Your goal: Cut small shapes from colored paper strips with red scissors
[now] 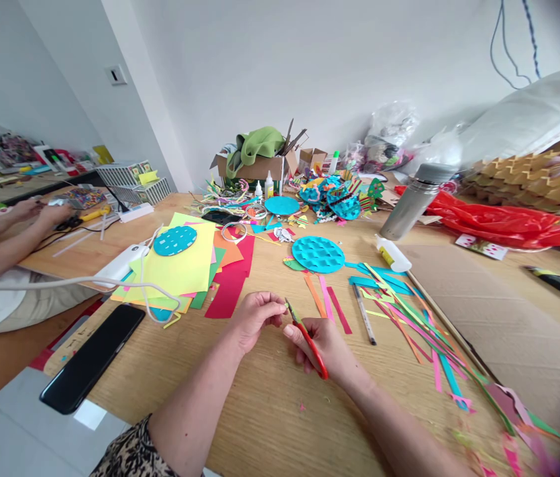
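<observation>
Above the wooden table, my right hand (328, 346) is closed around a pair of red-handled scissors (313, 348), with the blades pointing up and left. My left hand (256, 320) is in a pinch, its fingertips right by the scissor tips. A small yellow-green bit shows beside the blades; whether my left fingers hold it is hidden. Just beyond my hands lie an orange strip, a pink strip (326, 298) and a red paper strip (339, 310). Behind these is a blue paper disc (318, 254) with a raised, woven-looking surface.
Left are stacked coloured sheets (195, 265), a white cable (143, 285) and a black phone (93, 358). Right are a pen (364, 315), loose paper strips (409, 318), a glue bottle (393, 255), a steel flask (411, 205) and cardboard (498, 311). Another person's hands (56, 213) work at far left.
</observation>
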Demonstrator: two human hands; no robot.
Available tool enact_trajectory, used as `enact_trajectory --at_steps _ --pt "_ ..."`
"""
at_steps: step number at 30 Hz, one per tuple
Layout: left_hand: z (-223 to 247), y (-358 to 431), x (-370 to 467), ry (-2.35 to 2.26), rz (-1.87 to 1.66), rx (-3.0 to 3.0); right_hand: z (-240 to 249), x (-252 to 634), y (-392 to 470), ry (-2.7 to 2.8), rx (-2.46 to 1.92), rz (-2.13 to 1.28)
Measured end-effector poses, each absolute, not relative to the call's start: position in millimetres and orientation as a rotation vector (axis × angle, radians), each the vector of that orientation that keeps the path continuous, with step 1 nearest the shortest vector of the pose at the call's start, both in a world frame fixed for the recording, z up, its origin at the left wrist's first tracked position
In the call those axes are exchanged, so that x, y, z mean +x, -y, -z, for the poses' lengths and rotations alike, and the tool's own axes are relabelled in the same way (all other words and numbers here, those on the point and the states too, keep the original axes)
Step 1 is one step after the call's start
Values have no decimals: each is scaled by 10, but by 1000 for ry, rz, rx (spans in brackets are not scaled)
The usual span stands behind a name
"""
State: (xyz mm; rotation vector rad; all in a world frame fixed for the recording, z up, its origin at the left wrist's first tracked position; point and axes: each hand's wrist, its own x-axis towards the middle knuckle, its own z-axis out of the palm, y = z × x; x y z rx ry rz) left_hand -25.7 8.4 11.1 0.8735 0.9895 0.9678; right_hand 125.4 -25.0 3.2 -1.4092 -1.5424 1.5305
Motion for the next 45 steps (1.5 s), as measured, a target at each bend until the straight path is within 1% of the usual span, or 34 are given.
enact_trajectory --at_steps 22,25,30,35,41,45 --pt "-101 -98 -277 -1016 -985 943 -58 1247 253 1526 -1435 -1552" --pt "-112 -131 -332 -1096 -992 974 -52 1255 243 1529 -1425 -1524" --pt "-50 -216 -504 -1424 -975 1185 -22 1271 230 1457 -1472 -1490" --pt "27 -233 -575 -1588 -849 1443 11 1283 223 1475 -1452 -1440" --pt "-25 -211 -525 -1762 -513 1770 22 1288 228 1471 -1457 -1428" --pt "-42 -211 -533 -1846 -420 1858 30 1288 228 1472 -1456 -1427"
